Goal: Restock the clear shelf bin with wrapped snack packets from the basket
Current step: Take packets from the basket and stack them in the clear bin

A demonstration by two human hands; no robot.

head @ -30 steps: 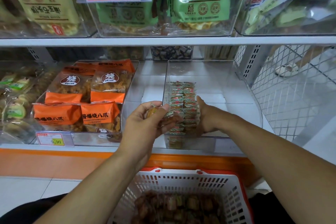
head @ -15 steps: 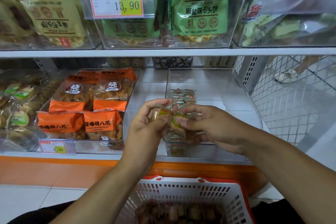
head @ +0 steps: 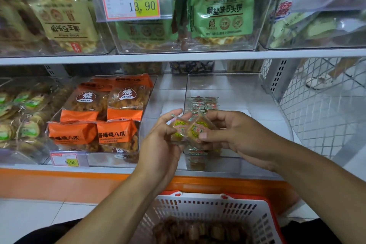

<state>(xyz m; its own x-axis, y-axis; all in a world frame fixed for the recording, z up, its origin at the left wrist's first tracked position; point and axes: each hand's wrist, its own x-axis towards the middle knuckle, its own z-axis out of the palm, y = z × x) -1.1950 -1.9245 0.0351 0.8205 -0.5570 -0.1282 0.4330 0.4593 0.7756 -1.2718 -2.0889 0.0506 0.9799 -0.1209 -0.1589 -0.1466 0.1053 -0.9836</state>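
Bin [head: 227, 85] stack [head: 204, 103] half behind hands

left hand [head: 160, 140] and right hand [head: 237, 136] holding snack packets [head: 190, 128]

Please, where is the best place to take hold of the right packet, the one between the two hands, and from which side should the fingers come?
Probably by its right edge, coming from the right. The packet is flat and squarish with its printed face up; the right hand already pinches that edge with the thumb on top, while its left edge abuts the second packet held in the left hand.
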